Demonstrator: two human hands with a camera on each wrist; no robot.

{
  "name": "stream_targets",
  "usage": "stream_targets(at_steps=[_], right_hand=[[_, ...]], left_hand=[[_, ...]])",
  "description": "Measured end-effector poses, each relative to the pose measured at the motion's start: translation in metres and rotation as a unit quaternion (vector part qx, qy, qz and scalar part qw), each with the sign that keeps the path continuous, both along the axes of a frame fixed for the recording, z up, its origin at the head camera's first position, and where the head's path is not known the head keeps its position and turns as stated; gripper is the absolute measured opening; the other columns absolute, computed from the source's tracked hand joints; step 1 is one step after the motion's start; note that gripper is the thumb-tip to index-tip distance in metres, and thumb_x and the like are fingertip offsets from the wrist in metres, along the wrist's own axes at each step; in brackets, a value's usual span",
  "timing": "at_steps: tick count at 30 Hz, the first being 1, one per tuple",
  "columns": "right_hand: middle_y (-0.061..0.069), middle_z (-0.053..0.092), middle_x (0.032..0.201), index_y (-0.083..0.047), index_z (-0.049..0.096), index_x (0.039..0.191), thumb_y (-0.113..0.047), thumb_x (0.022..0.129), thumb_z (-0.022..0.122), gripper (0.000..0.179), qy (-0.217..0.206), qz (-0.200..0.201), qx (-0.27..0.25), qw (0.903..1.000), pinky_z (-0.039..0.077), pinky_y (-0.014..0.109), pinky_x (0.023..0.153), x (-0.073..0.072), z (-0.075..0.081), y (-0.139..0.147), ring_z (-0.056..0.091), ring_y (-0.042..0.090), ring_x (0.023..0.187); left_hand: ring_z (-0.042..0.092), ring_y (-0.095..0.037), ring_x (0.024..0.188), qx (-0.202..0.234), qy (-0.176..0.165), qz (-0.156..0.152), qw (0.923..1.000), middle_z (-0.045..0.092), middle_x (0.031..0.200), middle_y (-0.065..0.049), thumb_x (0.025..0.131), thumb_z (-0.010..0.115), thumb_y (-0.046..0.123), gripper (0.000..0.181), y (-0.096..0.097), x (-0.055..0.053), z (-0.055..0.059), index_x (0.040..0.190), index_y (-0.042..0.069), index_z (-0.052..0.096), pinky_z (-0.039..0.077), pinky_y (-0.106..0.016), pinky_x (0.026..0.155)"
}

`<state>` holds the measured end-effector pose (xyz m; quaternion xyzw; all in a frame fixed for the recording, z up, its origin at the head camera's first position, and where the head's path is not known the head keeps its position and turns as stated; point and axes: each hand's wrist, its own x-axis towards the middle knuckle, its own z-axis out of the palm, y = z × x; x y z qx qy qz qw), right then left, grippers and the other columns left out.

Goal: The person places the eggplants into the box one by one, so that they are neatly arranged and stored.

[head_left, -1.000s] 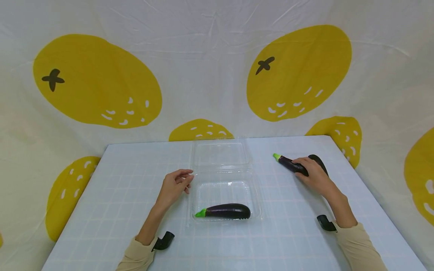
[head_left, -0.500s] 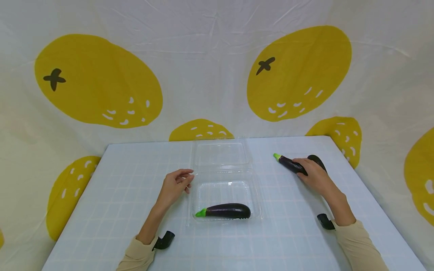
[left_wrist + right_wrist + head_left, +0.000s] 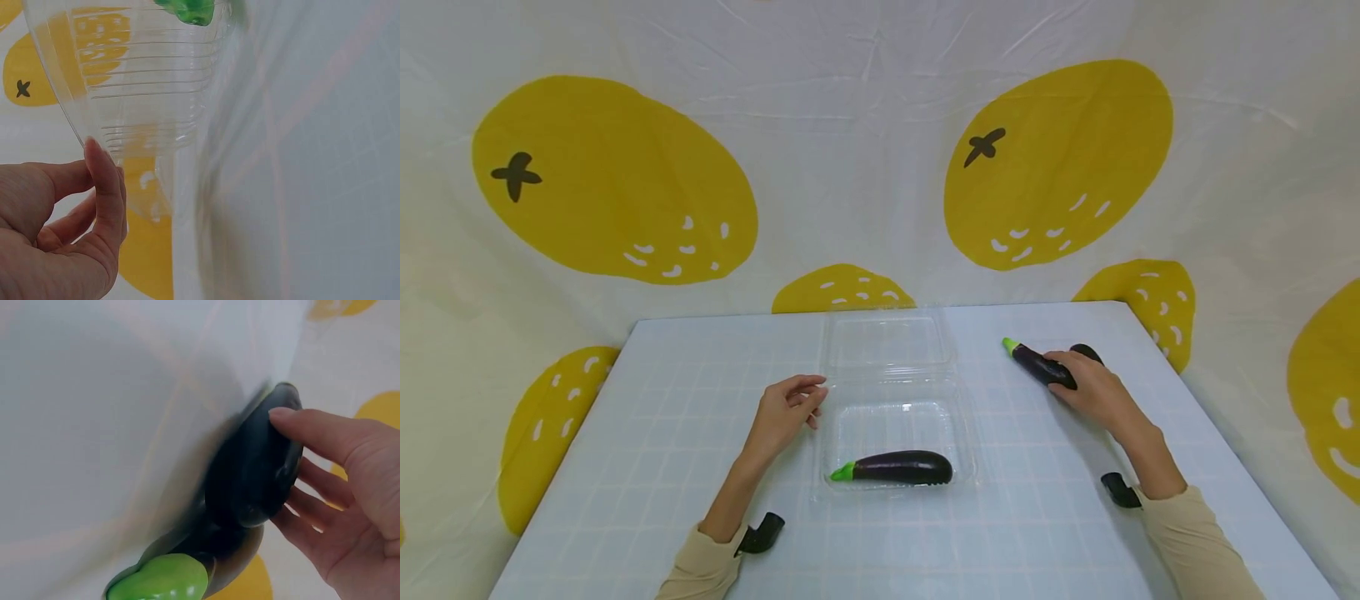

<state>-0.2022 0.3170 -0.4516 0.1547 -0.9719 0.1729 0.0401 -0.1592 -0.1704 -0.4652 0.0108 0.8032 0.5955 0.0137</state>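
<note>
My tan sleeves [image 3: 1198, 542] lie nearest, behind both grips, each with a black wrist piece [image 3: 1120, 492] on the inner side of the cuff. Ahead of them, between my two grips, an eggplant [image 3: 895, 468] lies crosswise in the near part of a clear plastic container [image 3: 891, 421], its green cap toward my left grip [image 3: 784, 410]. The thumb and forefinger of that grip meet at the container's left rim; whether they pinch it or only touch it, I cannot tell.

Well to the right of the container, my right grip [image 3: 1093, 385] holds a second eggplant [image 3: 1037, 367], thumb on one side and fingers on the other. This one points leftward and away from the grip, its pale green stem at the far end. Just beyond the same grip lies a third eggplant [image 3: 1087, 352], largely covered by my hand in the head view; the right wrist view shows its bright green cap [image 3: 156, 578].

Farther out, beyond both grips, the container's lid [image 3: 887, 342] is folded back on the faintly checked counter [image 3: 625, 467]. Behind the counter hangs a white sheet [image 3: 850, 150] printed with yellow fruit.
</note>
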Motion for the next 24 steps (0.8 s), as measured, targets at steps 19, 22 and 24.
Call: stream_targets(at_steps=[19, 22, 24], right_hand=[[0.027, 0.062, 0.130, 0.006, 0.058, 0.136, -0.006, 0.091, 0.078, 0.050, -0.040, 0.050, -0.105, 0.9925, 0.057, 0.055, 0.089, 0.002, 0.011, -0.006, 0.064, 0.044, 0.111], [0.027, 0.062, 0.130, 0.008, 0.058, 0.135, -0.004, 0.090, 0.078, 0.050, -0.035, 0.059, -0.116, 0.9908, 0.058, 0.051, 0.087, 0.003, 0.014, -0.009, 0.065, 0.042, 0.109], [0.026, 0.063, 0.129, 0.007, 0.059, 0.135, -0.004, 0.090, 0.079, 0.051, -0.031, 0.062, -0.120, 0.9903, 0.059, 0.050, 0.086, 0.003, 0.017, -0.011, 0.066, 0.042, 0.109]], left_hand=[[0.063, -0.018, 0.061, 0.007, 0.012, -0.009, 0.9999, 0.069, 0.103, -0.025, 0.099, 0.070, 0.011, 0.030, -0.002, -0.001, -0.002, 0.125, -0.006, 0.068, 0.058, -0.029, 0.061], [0.064, -0.017, 0.062, 0.015, 0.016, -0.013, 0.9997, 0.069, 0.104, -0.026, 0.100, 0.069, 0.010, 0.030, -0.002, -0.002, -0.003, 0.125, -0.006, 0.068, 0.058, -0.028, 0.060], [0.064, -0.017, 0.062, 0.016, 0.018, -0.015, 0.9996, 0.069, 0.104, -0.027, 0.100, 0.069, 0.010, 0.030, -0.002, -0.002, -0.002, 0.125, -0.007, 0.067, 0.058, -0.028, 0.060]])
